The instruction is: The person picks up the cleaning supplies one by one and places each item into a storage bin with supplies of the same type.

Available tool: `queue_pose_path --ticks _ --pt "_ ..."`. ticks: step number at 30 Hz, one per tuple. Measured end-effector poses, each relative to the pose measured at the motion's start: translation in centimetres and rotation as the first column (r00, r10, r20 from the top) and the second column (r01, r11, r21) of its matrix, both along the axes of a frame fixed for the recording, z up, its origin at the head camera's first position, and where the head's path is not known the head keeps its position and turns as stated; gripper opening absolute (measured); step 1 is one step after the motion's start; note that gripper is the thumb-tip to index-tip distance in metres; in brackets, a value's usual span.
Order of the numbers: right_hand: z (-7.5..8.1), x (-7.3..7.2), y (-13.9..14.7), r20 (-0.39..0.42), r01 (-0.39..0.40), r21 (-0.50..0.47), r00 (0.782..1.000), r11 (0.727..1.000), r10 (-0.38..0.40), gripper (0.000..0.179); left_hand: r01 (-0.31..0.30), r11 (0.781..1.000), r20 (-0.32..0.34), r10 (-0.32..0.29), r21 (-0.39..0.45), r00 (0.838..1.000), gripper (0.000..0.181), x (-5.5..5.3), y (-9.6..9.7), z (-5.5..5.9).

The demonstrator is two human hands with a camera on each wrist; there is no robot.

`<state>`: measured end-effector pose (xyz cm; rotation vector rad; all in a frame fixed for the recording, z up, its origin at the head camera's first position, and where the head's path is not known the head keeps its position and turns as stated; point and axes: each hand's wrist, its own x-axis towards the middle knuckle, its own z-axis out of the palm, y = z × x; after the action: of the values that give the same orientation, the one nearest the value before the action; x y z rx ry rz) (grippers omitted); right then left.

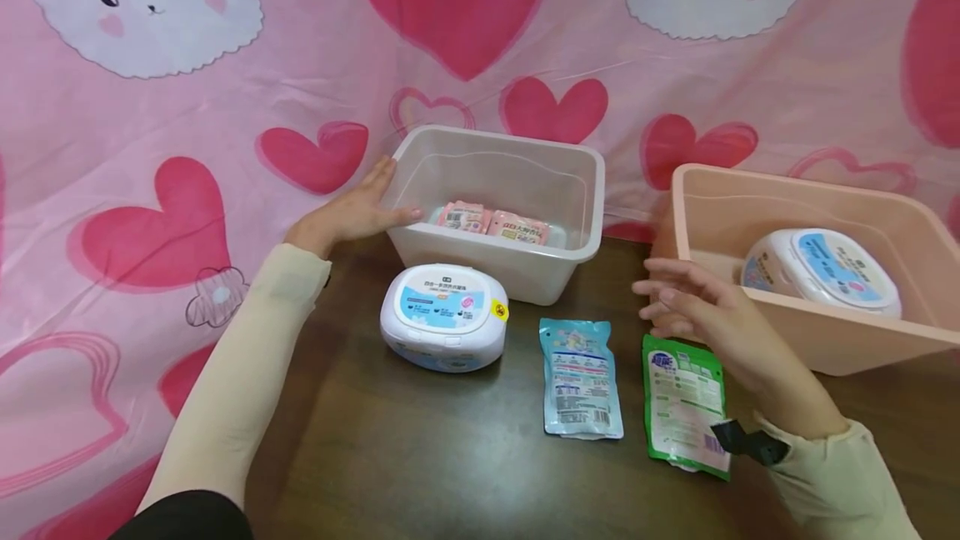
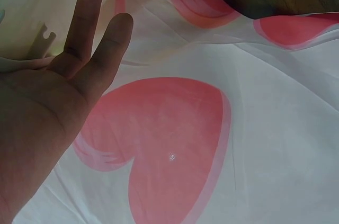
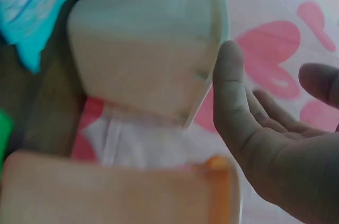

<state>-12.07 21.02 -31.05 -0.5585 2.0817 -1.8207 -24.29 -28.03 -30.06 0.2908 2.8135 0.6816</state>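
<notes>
At the pale white bin [image 1: 480,261], my left hand [image 1: 351,211] lies along the left side, its thumb stretched over the front left corner of the rim. Two of its straight fingers [image 2: 103,54] show in the left wrist view. Two pink packs [image 1: 465,217] lie inside this bin. My right hand [image 1: 697,302] hovers with nothing in it, fingers loosely bent, by the left end of the peach bin [image 1: 802,336] and over the top of a green pouch [image 1: 686,407]. A white lidded tub [image 1: 444,315] with a blue label stands before the white bin.
Between that tub and the green pouch lies a light blue pouch [image 1: 581,382], flat on the dark wooden table [image 1: 450,457]. The peach bin holds a second white tub [image 1: 832,269]. Behind everything hangs a pink cloth [image 1: 315,82] printed with hearts.
</notes>
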Motion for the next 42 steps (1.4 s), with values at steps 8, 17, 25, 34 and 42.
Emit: queue_pose_path --ticks 8,17,25,34,42 --pt "-4.0 2.8 4.3 -0.055 0.073 0.177 0.996 0.982 -0.064 0.035 -0.018 1.0 0.013 0.018 0.014 1.0 0.119 0.2 -0.3 -0.3" --pt "-8.9 5.2 9.4 0.258 0.238 0.248 0.918 0.939 -0.301 0.025 -0.04 0.998 0.025 0.039 0.053 0.999 0.117 0.6 -0.1 -0.3" --pt "-11.4 7.0 10.5 0.408 0.359 0.131 0.83 0.924 -0.381 0.025 -0.04 0.998 0.026 0.039 0.051 0.999 0.118 0.8 -0.1 0.0" --pt "-12.5 7.7 10.7 0.543 0.479 -0.118 0.765 0.87 -0.347 0.028 -0.024 0.999 0.019 0.023 0.041 1.0 0.116 0.6 -0.3 -0.2" --pt "-11.9 8.6 10.7 0.568 0.437 0.037 0.73 0.899 -0.379 0.023 -0.018 0.999 0.015 0.017 0.052 1.0 0.114 0.5 0.0 -0.1"
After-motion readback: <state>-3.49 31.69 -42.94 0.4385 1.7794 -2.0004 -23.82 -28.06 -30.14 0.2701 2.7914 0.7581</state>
